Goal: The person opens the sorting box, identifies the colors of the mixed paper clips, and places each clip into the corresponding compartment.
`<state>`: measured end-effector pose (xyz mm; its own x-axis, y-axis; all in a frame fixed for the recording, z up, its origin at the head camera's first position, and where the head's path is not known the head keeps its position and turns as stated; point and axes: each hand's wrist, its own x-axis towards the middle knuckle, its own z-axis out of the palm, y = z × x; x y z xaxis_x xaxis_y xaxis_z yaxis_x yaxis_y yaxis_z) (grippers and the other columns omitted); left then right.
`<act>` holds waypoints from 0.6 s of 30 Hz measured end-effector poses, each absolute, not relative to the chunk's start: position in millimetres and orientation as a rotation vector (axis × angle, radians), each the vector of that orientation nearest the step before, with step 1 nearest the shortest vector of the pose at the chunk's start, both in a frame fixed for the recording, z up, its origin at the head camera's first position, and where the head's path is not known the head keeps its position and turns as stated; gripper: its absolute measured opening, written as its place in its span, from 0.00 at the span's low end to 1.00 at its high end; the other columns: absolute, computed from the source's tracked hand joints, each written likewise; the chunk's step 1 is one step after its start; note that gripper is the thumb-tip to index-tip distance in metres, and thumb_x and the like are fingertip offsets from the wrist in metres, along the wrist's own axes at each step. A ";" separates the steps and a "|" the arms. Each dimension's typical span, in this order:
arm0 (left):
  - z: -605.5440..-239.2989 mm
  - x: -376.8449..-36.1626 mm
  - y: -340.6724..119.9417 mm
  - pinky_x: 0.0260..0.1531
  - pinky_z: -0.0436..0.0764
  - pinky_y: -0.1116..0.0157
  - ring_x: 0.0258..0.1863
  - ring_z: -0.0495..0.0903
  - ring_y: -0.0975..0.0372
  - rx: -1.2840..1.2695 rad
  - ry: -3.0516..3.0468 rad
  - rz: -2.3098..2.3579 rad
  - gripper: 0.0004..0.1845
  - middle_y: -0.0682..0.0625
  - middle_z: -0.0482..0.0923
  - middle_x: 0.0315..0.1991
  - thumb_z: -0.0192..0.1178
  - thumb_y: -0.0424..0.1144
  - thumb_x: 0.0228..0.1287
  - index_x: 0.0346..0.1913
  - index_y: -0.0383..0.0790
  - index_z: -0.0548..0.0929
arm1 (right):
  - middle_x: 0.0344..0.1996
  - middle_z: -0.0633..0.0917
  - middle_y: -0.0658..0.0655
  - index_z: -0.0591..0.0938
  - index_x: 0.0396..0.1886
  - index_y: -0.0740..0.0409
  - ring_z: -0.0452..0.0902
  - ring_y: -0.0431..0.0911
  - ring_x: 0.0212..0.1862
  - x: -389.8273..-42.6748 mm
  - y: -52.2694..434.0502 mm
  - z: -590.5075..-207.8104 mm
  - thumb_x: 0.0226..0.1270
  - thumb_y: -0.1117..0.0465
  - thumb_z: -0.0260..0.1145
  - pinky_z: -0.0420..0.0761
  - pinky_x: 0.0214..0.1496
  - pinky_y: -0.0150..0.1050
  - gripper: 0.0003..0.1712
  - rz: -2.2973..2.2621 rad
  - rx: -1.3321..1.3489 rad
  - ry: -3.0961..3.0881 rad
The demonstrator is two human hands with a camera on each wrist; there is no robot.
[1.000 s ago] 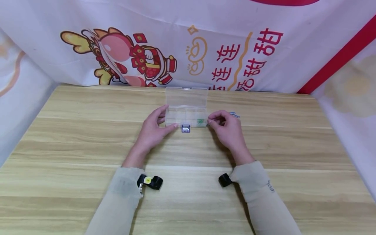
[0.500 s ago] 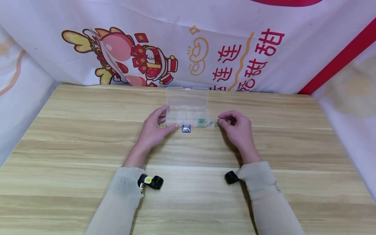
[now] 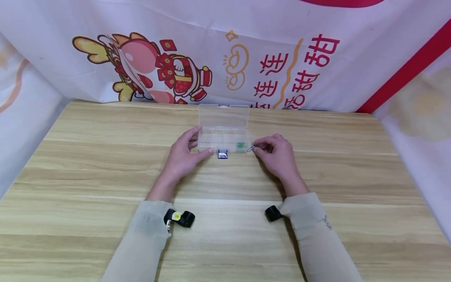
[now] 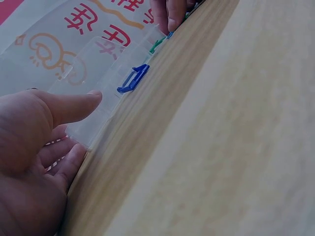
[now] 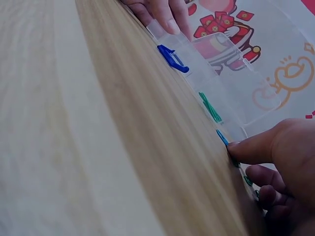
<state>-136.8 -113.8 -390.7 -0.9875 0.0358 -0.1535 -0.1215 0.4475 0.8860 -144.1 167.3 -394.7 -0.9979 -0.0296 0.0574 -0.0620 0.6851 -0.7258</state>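
While a printed cloth backdrop [image 3: 225, 51] is hung behind it, a wooden tabletop [image 3: 225, 219] is seen carrying a clear box [image 3: 223, 131] near its far edge. The box is divided into compartments, and its lid [image 3: 223, 116] is laid open toward the backdrop. The left hand [image 3: 183, 154] is rested at the box's left front corner, fingers nearly straight, with the thumb laid against the front wall and the other fingers at the left end; nothing is gripped by it. The right hand [image 3: 278, 156] is set just beside the box's right front corner, fingers curled, and a blue paper clip [image 3: 250, 149] is pinched between thumb and forefinger, close to the box wall and low over the tabletop. A blue latch [image 3: 222, 154] is seen at the middle of the front wall, lying on the tabletop between the two hands. Green clips [image 3: 240, 145] are seen inside the right front compartment. More clips under the right hand are partly hidden in the right wrist view.
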 end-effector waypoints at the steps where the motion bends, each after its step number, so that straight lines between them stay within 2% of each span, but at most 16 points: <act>1: -390.9 -136.8 -113.7 0.79 0.75 0.50 0.76 0.73 0.45 -0.077 2.546 1.572 0.45 0.40 0.69 0.78 0.75 0.44 0.70 0.84 0.53 0.64 | 0.42 0.83 0.58 0.92 0.49 0.55 0.76 0.51 0.42 -144.2 167.0 -394.5 0.74 0.60 0.74 0.77 0.43 0.40 0.09 1.224 0.076 -2.850; 9: -391.3 -136.7 -113.3 0.79 0.76 0.50 0.76 0.73 0.46 -0.077 2.546 1.579 0.44 0.41 0.69 0.79 0.74 0.45 0.70 0.84 0.53 0.64 | 0.43 0.82 0.57 0.89 0.44 0.56 0.75 0.52 0.43 -145.1 164.5 -392.9 0.76 0.60 0.72 0.75 0.45 0.41 0.04 1.192 0.039 -2.903; 18: -390.8 -136.4 -113.0 0.79 0.75 0.50 0.76 0.73 0.46 -0.076 2.537 1.579 0.45 0.41 0.69 0.79 0.74 0.45 0.70 0.85 0.53 0.64 | 0.44 0.81 0.60 0.87 0.44 0.60 0.75 0.53 0.45 -145.0 168.5 -391.0 0.79 0.61 0.67 0.74 0.49 0.42 0.06 1.185 0.092 -2.938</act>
<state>-136.4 -113.0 -390.8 -0.9872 0.0374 -0.1553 -0.1229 0.4439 0.8876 -145.0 168.5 -391.0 -0.9979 -0.0641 -0.0038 -0.0435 0.7187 -0.6940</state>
